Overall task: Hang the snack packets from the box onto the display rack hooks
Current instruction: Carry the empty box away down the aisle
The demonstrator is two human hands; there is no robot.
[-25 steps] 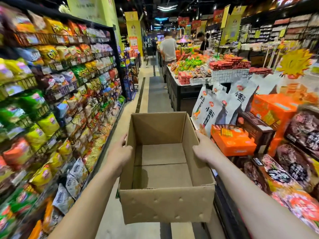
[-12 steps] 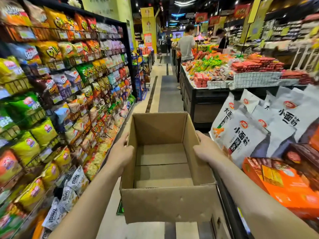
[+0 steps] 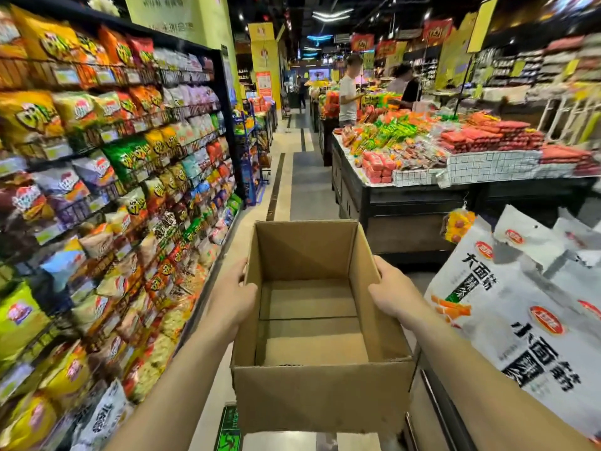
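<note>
An open cardboard box [image 3: 322, 395] is held in front of me at waist height, and its inside is bare. My left hand [image 3: 232, 299] grips the box's left wall, fingers curled over the rim. My right hand [image 3: 388, 294] grips the right wall the same way. The display rack [image 3: 107, 190] runs along my left, its hooks and wire shelves packed with colourful snack packets [image 3: 130, 157]. No packet is in either hand.
Large white snack bags [image 3: 527, 317] crowd close on my right. A black island table [image 3: 406, 196] piled with red and green packaged goods stands ahead right. The aisle floor [image 3: 305, 177] runs forward between them. Two people [image 3: 349, 89] stand far down the aisle.
I have moved forward along the aisle with the box. The white bags on the right are nearer and larger, and the orange cartons have left the view. Both hands keep the same grip.
</note>
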